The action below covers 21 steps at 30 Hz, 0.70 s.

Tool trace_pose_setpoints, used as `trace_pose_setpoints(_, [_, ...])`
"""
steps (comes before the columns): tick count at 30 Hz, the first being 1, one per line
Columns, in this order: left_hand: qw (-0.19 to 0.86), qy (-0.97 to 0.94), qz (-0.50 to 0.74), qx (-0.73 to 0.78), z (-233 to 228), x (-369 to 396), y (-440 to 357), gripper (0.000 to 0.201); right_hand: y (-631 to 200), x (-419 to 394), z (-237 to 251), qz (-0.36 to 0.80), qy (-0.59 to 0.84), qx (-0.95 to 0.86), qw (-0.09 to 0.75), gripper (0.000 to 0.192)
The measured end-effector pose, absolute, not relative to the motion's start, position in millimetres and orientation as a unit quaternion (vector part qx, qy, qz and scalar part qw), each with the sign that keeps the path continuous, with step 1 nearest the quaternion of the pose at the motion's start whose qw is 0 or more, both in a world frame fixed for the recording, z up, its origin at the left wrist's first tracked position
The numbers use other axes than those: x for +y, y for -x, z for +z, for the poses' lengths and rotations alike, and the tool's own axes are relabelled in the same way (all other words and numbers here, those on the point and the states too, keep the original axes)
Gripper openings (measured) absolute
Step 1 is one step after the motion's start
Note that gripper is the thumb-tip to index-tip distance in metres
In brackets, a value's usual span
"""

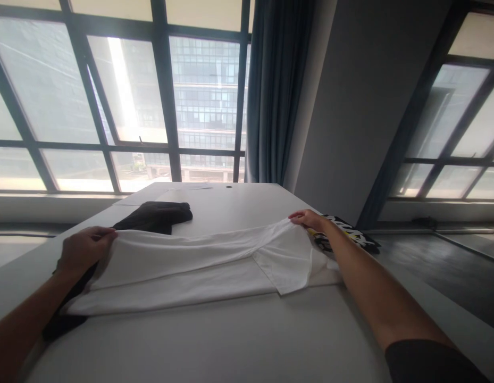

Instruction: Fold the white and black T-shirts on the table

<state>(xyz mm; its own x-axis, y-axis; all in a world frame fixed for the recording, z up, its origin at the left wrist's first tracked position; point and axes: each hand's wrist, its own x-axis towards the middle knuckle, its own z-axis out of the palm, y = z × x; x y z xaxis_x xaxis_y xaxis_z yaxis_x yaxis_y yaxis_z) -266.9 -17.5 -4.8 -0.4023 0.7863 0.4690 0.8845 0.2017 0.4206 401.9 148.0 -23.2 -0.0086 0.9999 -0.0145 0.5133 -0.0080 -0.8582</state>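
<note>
A white shirt [183, 266] lies stretched lengthwise across the table, partly folded, with a short sleeve [284, 266] lying over its right part. At the shirt's left end, my left hand [85, 247] pinches the far corner between thumb and fingers. My right hand [308, 219] pinches the far edge near the sleeve, on the right. Between the hands, the far edge is drawn out and slightly raised. The shirt's right end is partly hidden behind my right forearm.
Dark folded cloth [155, 215] lies beyond the shirt on the white table [247, 199]. More black fabric [65, 325] shows under my left arm. A black printed garment [350, 234] sits at the right edge. Windows and a blue curtain [276, 96] stand behind.
</note>
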Motion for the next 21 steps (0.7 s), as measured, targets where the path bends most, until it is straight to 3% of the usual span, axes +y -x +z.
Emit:
trace_pose_setpoints(4, [0.078, 0.540, -0.325, -0.772, -6.4, -17.8, 262.1, 0.046, -393.7, 154.4, -24.0, 0.185, 0.658, -0.622, 0.383, 0.032])
trace_pose_setpoints(8, [0.082, 0.551, -0.315, -0.768, -12.0, -16.8, 262.5, 0.042, -380.5, 152.0, -30.5, 0.092, 0.701, -0.642, 0.296, 0.026])
trace_pose_setpoints(13, [0.055, 0.562, -0.277, -0.778, -15.7, -16.0, 264.0, 0.053, -390.4, 117.3, -24.1, 0.116, 0.672, -0.687, 0.249, 0.061])
trace_pose_setpoints(17, [0.018, 0.609, -0.232, -0.758, -18.5, -16.7, 263.3, 0.068, -406.2, 82.7, -24.8, 0.166, 0.629, -0.743, 0.154, 0.088])
trace_pose_setpoints(21, [0.004, 0.635, -0.190, -0.749, -13.5, -20.7, 257.8, 0.073, -412.2, 63.9, -38.4, 0.192, 0.611, -0.760, 0.106, 0.092])
